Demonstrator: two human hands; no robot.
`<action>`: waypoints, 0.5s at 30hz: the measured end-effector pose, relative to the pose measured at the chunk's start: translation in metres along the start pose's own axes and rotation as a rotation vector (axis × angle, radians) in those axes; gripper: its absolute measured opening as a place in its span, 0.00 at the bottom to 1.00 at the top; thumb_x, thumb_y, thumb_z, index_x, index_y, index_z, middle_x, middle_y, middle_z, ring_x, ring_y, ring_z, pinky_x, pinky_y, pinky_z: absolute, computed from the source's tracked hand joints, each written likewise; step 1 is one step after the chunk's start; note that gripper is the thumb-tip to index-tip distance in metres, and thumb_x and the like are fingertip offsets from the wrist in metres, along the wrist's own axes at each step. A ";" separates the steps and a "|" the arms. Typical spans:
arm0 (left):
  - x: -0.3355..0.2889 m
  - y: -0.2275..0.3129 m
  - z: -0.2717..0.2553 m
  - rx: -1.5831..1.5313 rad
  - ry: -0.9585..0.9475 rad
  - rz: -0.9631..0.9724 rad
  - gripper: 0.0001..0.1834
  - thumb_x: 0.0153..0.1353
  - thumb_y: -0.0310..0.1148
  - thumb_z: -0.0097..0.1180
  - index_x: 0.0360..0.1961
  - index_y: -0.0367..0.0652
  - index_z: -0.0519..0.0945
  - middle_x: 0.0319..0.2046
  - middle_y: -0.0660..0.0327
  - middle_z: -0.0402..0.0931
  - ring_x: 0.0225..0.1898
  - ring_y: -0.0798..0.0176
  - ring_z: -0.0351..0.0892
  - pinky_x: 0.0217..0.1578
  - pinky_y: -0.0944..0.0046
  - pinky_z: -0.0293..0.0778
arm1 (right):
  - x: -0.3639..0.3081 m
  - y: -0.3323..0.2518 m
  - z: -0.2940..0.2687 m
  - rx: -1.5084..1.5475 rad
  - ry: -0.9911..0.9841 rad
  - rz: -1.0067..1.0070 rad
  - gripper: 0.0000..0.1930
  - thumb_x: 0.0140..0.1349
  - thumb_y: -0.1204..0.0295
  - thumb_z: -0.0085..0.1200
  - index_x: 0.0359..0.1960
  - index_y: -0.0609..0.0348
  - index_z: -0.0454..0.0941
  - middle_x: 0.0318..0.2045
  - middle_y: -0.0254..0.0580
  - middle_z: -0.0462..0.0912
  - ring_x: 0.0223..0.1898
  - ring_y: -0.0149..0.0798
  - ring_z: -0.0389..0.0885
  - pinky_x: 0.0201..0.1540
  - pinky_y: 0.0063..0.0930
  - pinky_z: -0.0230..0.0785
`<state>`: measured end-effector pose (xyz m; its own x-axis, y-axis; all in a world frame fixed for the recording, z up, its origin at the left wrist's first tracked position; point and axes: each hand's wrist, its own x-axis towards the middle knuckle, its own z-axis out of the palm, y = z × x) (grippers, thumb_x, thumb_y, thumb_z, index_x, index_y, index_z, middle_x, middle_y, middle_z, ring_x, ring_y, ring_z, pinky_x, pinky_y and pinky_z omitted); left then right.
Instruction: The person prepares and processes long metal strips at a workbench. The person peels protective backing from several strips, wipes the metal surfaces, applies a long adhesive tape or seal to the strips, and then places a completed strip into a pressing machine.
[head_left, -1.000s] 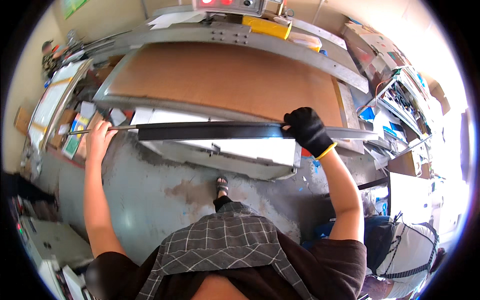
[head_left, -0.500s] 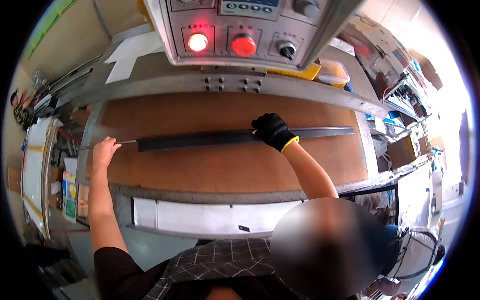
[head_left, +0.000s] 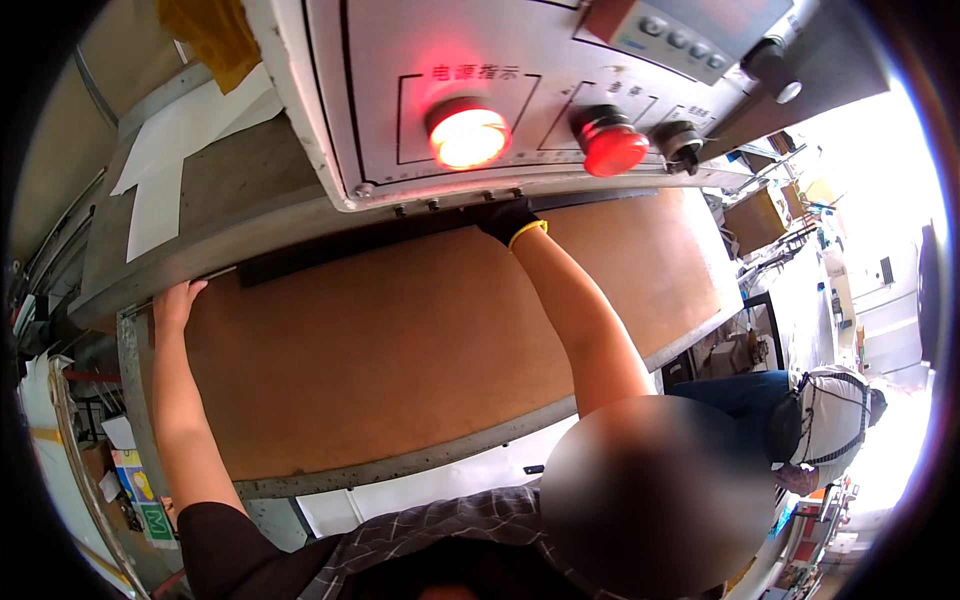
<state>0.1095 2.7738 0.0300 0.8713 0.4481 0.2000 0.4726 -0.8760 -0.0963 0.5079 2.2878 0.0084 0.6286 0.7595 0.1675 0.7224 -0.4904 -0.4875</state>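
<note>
A long, dark, flat strip [head_left: 340, 245] lies across the brown board [head_left: 380, 350], close along the metal crossbar [head_left: 270, 235] and partly shaded by it. A thin metal rod [head_left: 222, 272] sticks out of its left end. My bare left hand [head_left: 178, 303] is closed around this rod at the board's left edge. Near the strip's middle, my right hand [head_left: 505, 222], in a black glove with a yellow cuff, grips the strip from above. Shadow under the control box blurs the gloved fingers into the dark strip.
Low above the board hangs a control box [head_left: 370, 120] with a lit red lamp [head_left: 468, 135] and a red knob [head_left: 612, 145]. White sheets [head_left: 165, 165] lie behind the crossbar. Another person [head_left: 840, 415] is at the right. A cardboard box [head_left: 757, 218] stands beyond the board.
Both hands and the strip have moved away from me, from mid-board to along the crossbar. My view has shifted closer to the control box, which looks larger and tilted.
</note>
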 end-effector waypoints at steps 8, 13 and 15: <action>0.010 -0.033 0.046 -0.159 0.000 -0.118 0.29 0.60 0.43 0.60 0.58 0.37 0.71 0.59 0.47 0.70 0.59 0.44 0.68 0.60 0.53 0.64 | -0.005 -0.022 -0.001 -0.047 0.249 0.048 0.22 0.56 0.54 0.58 0.48 0.52 0.78 0.54 0.50 0.75 0.60 0.57 0.65 0.62 0.47 0.59; -0.047 0.043 0.028 -0.130 0.041 -0.188 0.34 0.64 0.40 0.55 0.67 0.38 0.62 0.68 0.44 0.56 0.68 0.41 0.56 0.67 0.49 0.54 | -0.088 -0.052 -0.038 -0.228 0.412 -0.024 0.20 0.57 0.55 0.58 0.44 0.55 0.78 0.49 0.47 0.79 0.59 0.51 0.70 0.62 0.46 0.61; -0.093 0.098 -0.002 -0.204 0.125 -0.075 0.32 0.64 0.39 0.55 0.67 0.39 0.63 0.68 0.44 0.57 0.69 0.41 0.56 0.67 0.46 0.53 | -0.128 -0.033 -0.070 -0.266 0.140 -0.061 0.23 0.57 0.58 0.59 0.51 0.56 0.76 0.45 0.50 0.81 0.53 0.52 0.75 0.57 0.46 0.66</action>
<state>0.0743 2.6454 0.0043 0.8057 0.4987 0.3197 0.4878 -0.8647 0.1196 0.4239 2.1771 0.0634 0.6017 0.7338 0.3154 0.7987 -0.5543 -0.2341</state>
